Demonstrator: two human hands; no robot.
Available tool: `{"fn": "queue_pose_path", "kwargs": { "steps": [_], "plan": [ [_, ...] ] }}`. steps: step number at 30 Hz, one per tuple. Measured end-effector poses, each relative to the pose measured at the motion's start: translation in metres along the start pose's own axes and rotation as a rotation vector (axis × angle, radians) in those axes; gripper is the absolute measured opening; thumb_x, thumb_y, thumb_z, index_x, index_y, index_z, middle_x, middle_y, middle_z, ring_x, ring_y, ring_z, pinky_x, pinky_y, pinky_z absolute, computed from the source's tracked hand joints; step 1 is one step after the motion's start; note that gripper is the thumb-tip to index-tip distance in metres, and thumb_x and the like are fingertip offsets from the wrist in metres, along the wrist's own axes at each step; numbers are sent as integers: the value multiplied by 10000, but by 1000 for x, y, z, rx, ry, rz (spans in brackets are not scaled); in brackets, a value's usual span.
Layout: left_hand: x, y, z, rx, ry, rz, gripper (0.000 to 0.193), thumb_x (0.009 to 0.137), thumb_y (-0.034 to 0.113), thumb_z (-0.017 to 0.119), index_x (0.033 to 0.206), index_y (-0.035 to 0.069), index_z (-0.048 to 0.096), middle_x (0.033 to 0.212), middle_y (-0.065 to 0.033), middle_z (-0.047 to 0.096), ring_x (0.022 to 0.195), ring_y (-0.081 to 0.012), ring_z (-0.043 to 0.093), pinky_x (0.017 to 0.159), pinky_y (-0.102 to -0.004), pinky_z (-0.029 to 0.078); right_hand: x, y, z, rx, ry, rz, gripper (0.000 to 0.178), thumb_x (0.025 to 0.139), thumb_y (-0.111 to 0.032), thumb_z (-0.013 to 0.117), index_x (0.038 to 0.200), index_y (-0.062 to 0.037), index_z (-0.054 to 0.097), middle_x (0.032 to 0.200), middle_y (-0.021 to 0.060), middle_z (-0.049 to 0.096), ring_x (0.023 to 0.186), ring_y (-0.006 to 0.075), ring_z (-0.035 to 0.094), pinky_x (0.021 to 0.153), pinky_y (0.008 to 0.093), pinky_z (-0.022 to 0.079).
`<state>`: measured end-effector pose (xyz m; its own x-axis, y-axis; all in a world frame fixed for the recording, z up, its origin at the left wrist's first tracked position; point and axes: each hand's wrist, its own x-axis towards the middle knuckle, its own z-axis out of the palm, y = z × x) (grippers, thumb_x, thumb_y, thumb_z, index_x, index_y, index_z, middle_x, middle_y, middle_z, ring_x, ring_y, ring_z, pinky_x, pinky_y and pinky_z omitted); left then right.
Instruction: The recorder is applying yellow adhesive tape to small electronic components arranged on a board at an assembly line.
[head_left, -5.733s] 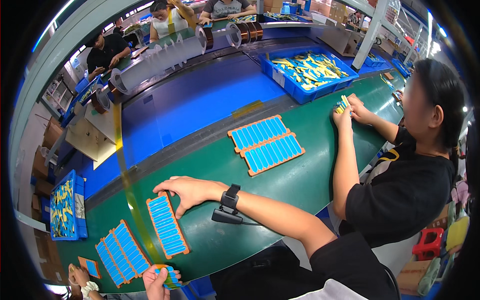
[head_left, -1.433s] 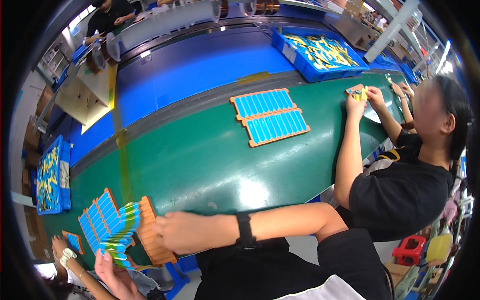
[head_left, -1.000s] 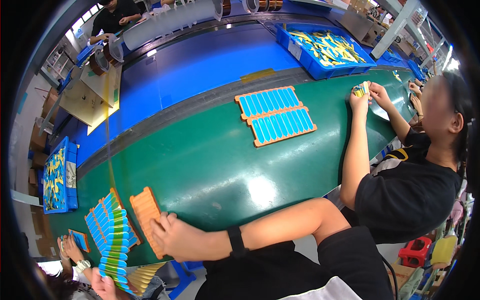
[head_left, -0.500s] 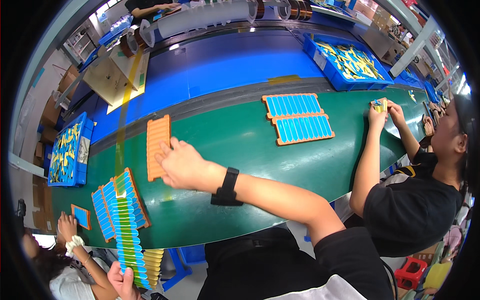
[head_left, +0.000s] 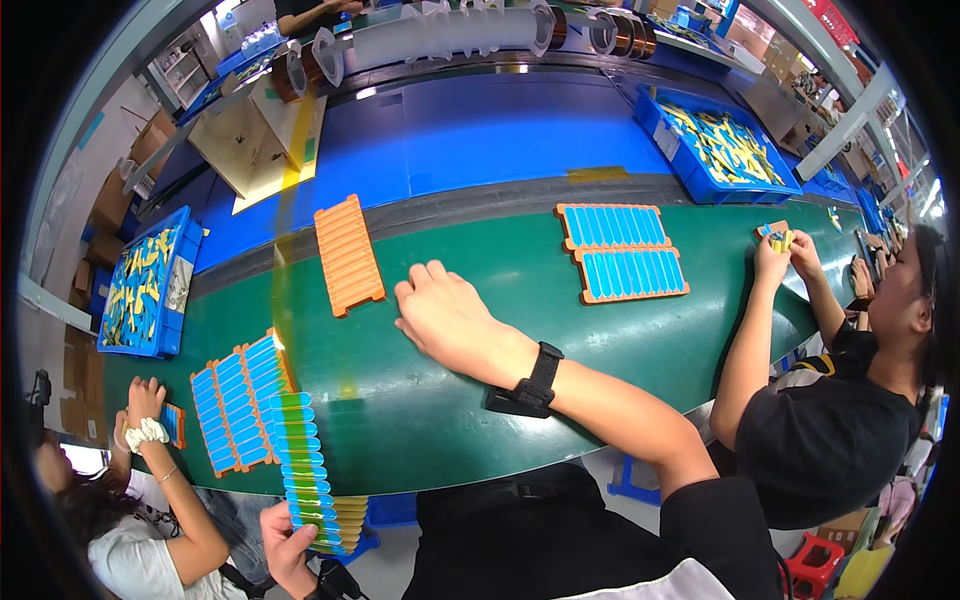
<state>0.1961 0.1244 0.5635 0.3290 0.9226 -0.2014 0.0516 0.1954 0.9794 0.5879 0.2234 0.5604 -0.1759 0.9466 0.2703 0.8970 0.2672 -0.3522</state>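
My left hand (head_left: 290, 550) grips the lower end of a long strip of blue and yellow flat pieces (head_left: 300, 455), joined by translucent yellow tape. The strip's upper end reaches over orange grooved trays filled with blue pieces (head_left: 232, 400), at the table's near left edge. My right hand (head_left: 447, 315), with a black band on its wrist, is over the green table (head_left: 480, 370), fingers apart and holding nothing. Just left of it lies a bare orange grooved tray (head_left: 348, 255), not touched. To the right lie two orange trays with blue pieces (head_left: 625, 250).
Blue bins of blue and yellow pieces stand at left (head_left: 185, 310) and far right (head_left: 690, 185). A co-worker (head_left: 830, 400) handles pieces on the right; another (head_left: 150, 500) works at left. A roller (head_left: 450, 33) and a board stand (head_left: 240, 145) are behind.
My right hand has let go of the bare orange tray and moved right; the tray now lies tilted the other way. My left hand still holds the strip. The whole view has shifted slightly.
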Motion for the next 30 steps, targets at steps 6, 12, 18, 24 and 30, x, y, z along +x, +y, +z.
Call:
{"fn": "queue_pose_path", "kwargs": {
  "steps": [6, 12, 18, 24, 30],
  "plan": [
    [24, 1, 12, -18, -166, -109, 343, 774, -4, 684, 1104, -96, 696, 971, -100, 742, 834, -130, 682, 783, -267, 529, 16, -4, 11, 140, -51, -103, 168, 876, -45, 635, 1018, 46, 626, 1129, 224, 601, 1089, 404, 570, 890, 479, 508],
    [25, -11, 17, -56, -137, -101, 359, 778, 20, 686, 1119, -95, 687, 977, -112, 744, 847, -145, 691, 803, -275, 537, 30, -19, 28, -77, -97, -108, 490, 859, -70, 634, 1313, 87, 536, 1533, 358, 362, 1414, 536, 362, 1060, 541, 431],
    [19, -19, 13, -91, -71, -12, 388, 748, 107, 705, 1070, -108, 683, 916, -146, 742, 760, -189, 707, 733, -299, 568, 63, -52, 54, -176, 52, -100, 681, 816, -170, 678, 1406, 99, 469, 1498, 383, 371, 1450, 523, 308, 1142, 607, 313],
    [10, -36, -10, -402, -101, 264, 515, 808, 296, 733, 987, -176, 636, 744, -218, 682, 424, -279, 606, 371, -381, 514, 39, -103, 77, 324, -28, -435, 965, 733, -380, 820, 1465, 87, 397, 1485, 389, 361, 1440, 556, 277, 1163, 649, 249],
    [7, -21, -32, -444, 21, 386, 529, 867, 346, 703, 929, -175, 633, 743, -222, 674, 440, -237, 584, 373, -352, 496, 76, -134, 85, 197, -203, -462, 1540, 391, -627, 928, 1566, 76, 223, 1542, 456, 207, 1478, 610, 114, 1157, 740, 12]
  ]
}}
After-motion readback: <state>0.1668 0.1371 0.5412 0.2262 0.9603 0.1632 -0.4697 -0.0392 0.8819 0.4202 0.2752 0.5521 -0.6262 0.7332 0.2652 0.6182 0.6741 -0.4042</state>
